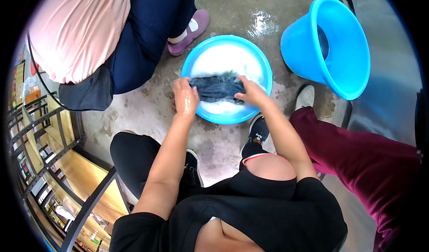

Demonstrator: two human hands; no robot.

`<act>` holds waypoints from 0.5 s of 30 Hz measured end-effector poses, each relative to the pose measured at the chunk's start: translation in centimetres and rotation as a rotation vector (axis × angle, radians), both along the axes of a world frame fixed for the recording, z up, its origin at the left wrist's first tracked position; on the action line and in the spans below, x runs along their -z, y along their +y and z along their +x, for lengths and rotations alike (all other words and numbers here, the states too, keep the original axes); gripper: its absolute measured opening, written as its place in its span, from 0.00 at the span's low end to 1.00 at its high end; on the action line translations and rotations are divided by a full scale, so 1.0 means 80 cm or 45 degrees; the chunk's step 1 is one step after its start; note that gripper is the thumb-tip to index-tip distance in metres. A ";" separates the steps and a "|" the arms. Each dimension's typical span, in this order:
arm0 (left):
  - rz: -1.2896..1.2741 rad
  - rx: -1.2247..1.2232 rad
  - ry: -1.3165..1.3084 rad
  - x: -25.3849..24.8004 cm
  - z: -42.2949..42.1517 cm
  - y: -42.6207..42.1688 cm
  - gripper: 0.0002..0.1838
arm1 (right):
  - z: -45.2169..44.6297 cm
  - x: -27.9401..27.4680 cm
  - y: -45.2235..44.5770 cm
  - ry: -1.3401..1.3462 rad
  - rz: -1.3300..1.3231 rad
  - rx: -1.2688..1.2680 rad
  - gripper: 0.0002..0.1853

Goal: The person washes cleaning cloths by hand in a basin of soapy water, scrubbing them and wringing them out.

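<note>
A dark grey wet cloth [216, 88] is stretched between my hands over a round blue basin [229, 119]. White suds [219, 58] fill the basin around and behind the cloth. My left hand [185, 95], wet and shiny, grips the cloth's left end near the rim. At the other end, my right hand [251, 92] has its thumb and fingers closed on the fabric. A small greenish patch shows at the cloth's upper right edge. How far the cloth dips into the suds I cannot tell.
A tall blue bucket [297, 46] leans at the right on wet concrete floor [241, 6]. A person in navy trousers [143, 33] sits at upper left; another in maroon trousers [344, 158] is at right. Metal-framed shelving [67, 162] lines the left side.
</note>
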State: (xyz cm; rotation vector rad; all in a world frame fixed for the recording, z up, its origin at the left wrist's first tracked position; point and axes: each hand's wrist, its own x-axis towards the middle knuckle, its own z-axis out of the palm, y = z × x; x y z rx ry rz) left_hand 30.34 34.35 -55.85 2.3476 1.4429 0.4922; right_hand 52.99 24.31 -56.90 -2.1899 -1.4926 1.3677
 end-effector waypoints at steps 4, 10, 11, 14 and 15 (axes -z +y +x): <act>-0.612 0.017 -0.157 0.008 0.027 -0.049 0.26 | -0.071 0.063 -0.016 -0.542 0.178 -0.469 0.22; -1.413 -0.662 -0.745 0.032 0.044 -0.066 0.42 | -0.026 0.040 0.021 -0.074 0.199 0.033 0.13; -1.628 -0.829 -0.783 0.021 0.051 -0.057 0.46 | -0.030 -0.014 0.030 0.085 0.096 0.123 0.13; -2.271 -0.743 -1.234 0.046 0.047 -0.022 0.43 | -0.048 -0.086 0.013 -0.062 0.567 -0.222 0.13; -2.268 -0.746 -1.239 0.038 0.051 -0.016 0.43 | -0.056 -0.089 0.008 -0.060 0.568 -0.227 0.13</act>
